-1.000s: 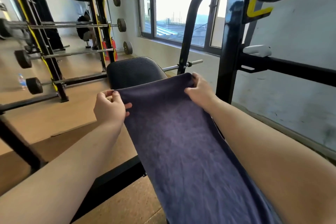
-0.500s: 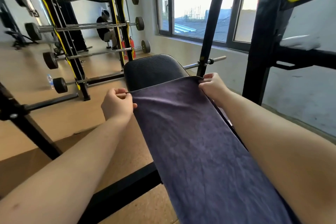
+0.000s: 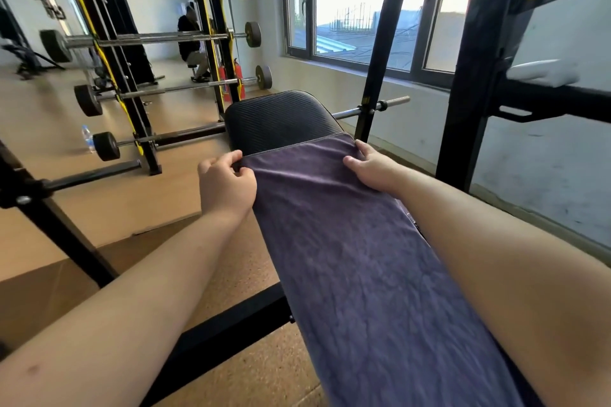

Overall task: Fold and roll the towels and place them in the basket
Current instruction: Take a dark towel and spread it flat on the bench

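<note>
A long dark purple towel (image 3: 357, 268) lies spread lengthwise along a black padded weight bench (image 3: 281, 119). My left hand (image 3: 228, 185) pinches the towel's far left corner with curled fingers. My right hand (image 3: 372, 168) holds the far right corner, thumb on top of the cloth and fingers over the edge. The towel's far hem runs straight between both hands. No basket is in view.
Black bench-press uprights (image 3: 463, 102) stand close on the right, with a bar end (image 3: 380, 106) sticking out behind the bench. A rack of barbells (image 3: 132, 43) fills the left. A black frame beam (image 3: 215, 330) crosses the floor below the bench. A water bottle (image 3: 87, 138) stands on the floor.
My view has shifted, so the bench sits more central. Both hands have kept hold of the far corners and the towel's far edge now lies flatter and straighter on the pad.
</note>
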A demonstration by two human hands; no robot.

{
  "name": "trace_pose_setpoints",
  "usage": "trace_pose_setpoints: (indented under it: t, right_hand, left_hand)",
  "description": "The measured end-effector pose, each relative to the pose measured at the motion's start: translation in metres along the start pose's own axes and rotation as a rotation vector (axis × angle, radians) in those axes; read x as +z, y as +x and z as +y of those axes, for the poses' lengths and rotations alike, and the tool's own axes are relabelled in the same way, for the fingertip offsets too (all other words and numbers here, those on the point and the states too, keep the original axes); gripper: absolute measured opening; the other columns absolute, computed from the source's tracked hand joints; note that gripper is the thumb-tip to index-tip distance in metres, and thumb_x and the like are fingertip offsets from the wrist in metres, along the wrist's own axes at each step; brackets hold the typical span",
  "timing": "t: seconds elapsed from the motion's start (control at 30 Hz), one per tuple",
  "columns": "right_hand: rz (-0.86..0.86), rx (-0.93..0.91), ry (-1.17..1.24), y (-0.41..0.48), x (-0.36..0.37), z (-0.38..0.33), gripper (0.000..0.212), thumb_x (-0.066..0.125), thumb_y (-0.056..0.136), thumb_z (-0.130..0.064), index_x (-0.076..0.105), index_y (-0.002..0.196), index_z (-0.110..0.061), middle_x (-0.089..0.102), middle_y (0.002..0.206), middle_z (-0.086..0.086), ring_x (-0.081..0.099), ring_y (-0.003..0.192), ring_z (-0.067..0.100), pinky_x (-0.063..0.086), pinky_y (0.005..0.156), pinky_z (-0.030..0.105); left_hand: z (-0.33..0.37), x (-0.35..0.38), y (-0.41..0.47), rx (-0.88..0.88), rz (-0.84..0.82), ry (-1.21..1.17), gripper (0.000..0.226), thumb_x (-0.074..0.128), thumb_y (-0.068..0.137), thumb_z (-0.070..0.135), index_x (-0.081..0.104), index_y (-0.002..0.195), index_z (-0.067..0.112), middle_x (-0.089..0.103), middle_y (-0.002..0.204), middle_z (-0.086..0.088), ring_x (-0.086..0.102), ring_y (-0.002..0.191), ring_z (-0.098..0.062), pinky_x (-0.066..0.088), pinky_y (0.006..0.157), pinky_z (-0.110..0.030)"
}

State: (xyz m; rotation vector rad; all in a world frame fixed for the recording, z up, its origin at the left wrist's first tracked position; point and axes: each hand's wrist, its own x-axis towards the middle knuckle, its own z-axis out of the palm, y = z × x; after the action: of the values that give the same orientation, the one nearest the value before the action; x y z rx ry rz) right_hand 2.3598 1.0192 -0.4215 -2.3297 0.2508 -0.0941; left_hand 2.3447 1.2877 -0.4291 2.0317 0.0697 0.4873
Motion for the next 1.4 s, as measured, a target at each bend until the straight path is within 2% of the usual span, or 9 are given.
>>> trace_pose_setpoints:
  t: [0.07, 0.3, 0.47, 0.67, 0.8, 0.87, 1.03, 1.27, 1.4]
  right_hand:
    - [0.037, 0.001, -0.059, -0.011, -0.002, 0.002, 0.074, 0.051, 0.103, -0.046, 0.017, 0.164, -0.023, 0.039, 0.163, 0.007, 0.037, 0.149, 0.029, 0.028, 0.119, 0.032]
    - [0.113, -0.021, -0.074, -0.068, -0.021, 0.003, 0.068, 0.054, 0.104, -0.04, 0.025, 0.162, -0.019, 0.039, 0.161, 0.01, 0.038, 0.147, 0.029, 0.03, 0.114, 0.029]
    - [0.108, -0.009, -0.089, -0.116, -0.035, 0.006, 0.067, 0.055, 0.103, -0.04, 0.028, 0.161, -0.02, 0.04, 0.16, 0.011, 0.04, 0.145, 0.029, 0.033, 0.112, 0.031]
    - [0.106, 0.004, -0.078, -0.173, -0.054, 0.019, 0.067, 0.056, 0.101, -0.042, 0.029, 0.16, -0.025, 0.039, 0.16, 0.01, 0.043, 0.143, 0.028, 0.036, 0.101, 0.027]
    - [0.101, 0.054, -0.059, -0.211, -0.061, 0.04, 0.068, 0.057, 0.099, -0.045, 0.031, 0.159, -0.028, 0.042, 0.158, 0.009, 0.047, 0.139, 0.028, 0.041, 0.104, 0.03]
    - [0.091, 0.079, -0.032, -0.232, -0.063, 0.053, 0.068, 0.059, 0.098, -0.043, 0.033, 0.159, -0.026, 0.047, 0.155, 0.009, 0.049, 0.138, 0.027, 0.039, 0.099, 0.028]
    - [0.041, 0.15, -0.03, -0.279, -0.056, 0.095, 0.066, 0.062, 0.097, -0.036, 0.038, 0.156, -0.021, 0.05, 0.153, 0.011, 0.049, 0.139, 0.027, 0.038, 0.108, 0.031]
    - [-0.011, 0.263, -0.044, -0.323, -0.034, 0.152, 0.061, 0.063, 0.095, -0.032, 0.046, 0.151, -0.018, 0.058, 0.145, 0.009, 0.056, 0.131, 0.026, 0.042, 0.103, 0.03]
    - [-0.01, 0.325, -0.072, -0.338, -0.026, 0.175, 0.061, 0.062, 0.095, -0.03, 0.046, 0.151, -0.016, 0.054, 0.149, 0.012, 0.053, 0.134, 0.03, 0.041, 0.106, 0.033]
  left_hand:
    - [0.003, -0.003, -0.005, 0.0, 0.002, 0.027, 0.044, 0.054, 0.101, 0.016, 0.054, 0.145, 0.021, 0.038, 0.149, -0.012, 0.057, 0.12, -0.026, 0.041, 0.103, -0.025]
    - [0.016, -0.017, -0.037, 0.0, -0.074, 0.073, 0.046, 0.056, 0.098, 0.017, 0.052, 0.143, 0.022, 0.039, 0.145, -0.012, 0.057, 0.115, -0.029, 0.047, 0.107, -0.036]
    - [0.026, -0.02, -0.078, -0.005, -0.18, 0.102, 0.046, 0.056, 0.098, 0.02, 0.051, 0.143, 0.026, 0.042, 0.141, -0.009, 0.054, 0.094, -0.019, 0.051, 0.092, -0.034]
    - [0.045, -0.024, -0.136, 0.07, -0.3, 0.102, 0.044, 0.057, 0.096, 0.018, 0.054, 0.139, 0.027, 0.042, 0.14, -0.007, 0.055, 0.105, -0.019, 0.05, 0.102, -0.037]
    - [0.053, -0.027, -0.182, 0.175, -0.384, 0.168, 0.044, 0.057, 0.096, 0.018, 0.054, 0.139, 0.028, 0.042, 0.133, 0.0, 0.054, 0.094, -0.009, 0.044, 0.087, -0.026]
    - [0.054, -0.027, -0.203, 0.229, -0.427, 0.207, 0.044, 0.059, 0.096, 0.019, 0.055, 0.139, 0.029, 0.045, 0.133, 0.0, 0.057, 0.099, -0.012, 0.039, 0.087, -0.023]
    - [0.045, -0.026, -0.247, 0.364, -0.569, 0.321, 0.042, 0.061, 0.094, 0.021, 0.058, 0.135, 0.032, 0.051, 0.132, 0.006, 0.059, 0.107, -0.013, 0.042, 0.087, -0.023]
    - [0.017, -0.019, -0.302, 0.365, -0.708, 0.285, 0.04, 0.063, 0.094, 0.018, 0.061, 0.132, 0.031, 0.053, 0.121, 0.009, 0.057, 0.103, -0.008, 0.049, 0.096, -0.025]
    - [0.004, -0.011, -0.328, 0.352, -0.778, 0.295, 0.039, 0.063, 0.095, 0.02, 0.06, 0.131, 0.034, 0.051, 0.123, 0.012, 0.056, 0.106, -0.007, 0.049, 0.094, -0.024]
